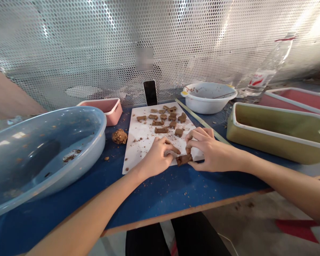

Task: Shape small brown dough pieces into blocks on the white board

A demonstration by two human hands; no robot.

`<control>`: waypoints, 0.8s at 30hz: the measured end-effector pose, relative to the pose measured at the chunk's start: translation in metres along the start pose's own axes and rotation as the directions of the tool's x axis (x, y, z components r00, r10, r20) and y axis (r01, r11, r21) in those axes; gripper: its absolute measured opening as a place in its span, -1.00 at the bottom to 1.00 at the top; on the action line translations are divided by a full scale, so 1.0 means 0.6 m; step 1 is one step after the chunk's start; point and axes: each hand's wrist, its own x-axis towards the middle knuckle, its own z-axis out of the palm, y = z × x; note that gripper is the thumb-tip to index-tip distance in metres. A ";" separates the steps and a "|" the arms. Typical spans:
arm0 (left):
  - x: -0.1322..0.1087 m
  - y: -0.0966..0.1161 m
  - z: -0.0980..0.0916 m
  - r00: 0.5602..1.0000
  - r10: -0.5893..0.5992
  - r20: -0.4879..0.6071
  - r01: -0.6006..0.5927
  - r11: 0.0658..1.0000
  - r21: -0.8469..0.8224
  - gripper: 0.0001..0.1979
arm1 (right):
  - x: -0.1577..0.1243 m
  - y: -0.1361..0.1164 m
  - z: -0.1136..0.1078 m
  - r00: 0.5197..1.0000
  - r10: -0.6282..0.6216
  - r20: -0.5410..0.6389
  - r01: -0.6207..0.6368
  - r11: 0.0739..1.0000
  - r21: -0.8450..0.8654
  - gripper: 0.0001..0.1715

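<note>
A small dark brown clay block [184,159] sits at the near edge of the white sheet [138,153]. My right hand [206,151] pinches its right end between thumb and fingers. On the other side is my left hand [160,156], index finger and thumb apart with a gap between them. Its index fingertip is at the block's upper left corner; whether it presses on it I cannot tell. Farther up the sheet lie several small shaped clay pieces [161,130], with crumbs scattered around them. Left of the sheet rests a rough brown clay lump [119,136].
A large blue basin [96,142] takes up the left, beside a pink tub [113,112]. A phone [150,93] leans at the back. To the right are a white basin [209,105], a green strip [200,119], an olive planter [269,138] and a tilted plastic bottle [269,67].
</note>
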 end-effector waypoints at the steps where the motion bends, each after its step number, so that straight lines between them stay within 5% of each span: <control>1: -0.001 0.002 -0.001 1.000 0.015 0.022 -0.015 1.000 0.014 -0.68 | 0.000 0.001 0.000 1.000 0.007 0.004 -0.007 1.000 0.010 -0.78; 6: -0.007 0.011 -0.005 0.993 0.090 0.080 -0.098 0.991 0.094 -0.90 | 0.003 0.005 0.003 0.999 0.046 0.023 -0.048 0.996 0.075 -0.77; 12: -0.005 0.009 0.002 0.995 0.068 0.078 -0.079 0.986 0.148 -0.65 | 0.005 0.008 0.006 0.996 0.090 0.012 -0.091 0.989 0.113 -0.80; 24: -0.003 0.006 0.005 0.997 0.077 0.010 -0.078 0.988 0.137 -0.73 | 0.008 0.019 0.010 0.989 0.141 0.050 -0.146 0.981 0.129 -0.78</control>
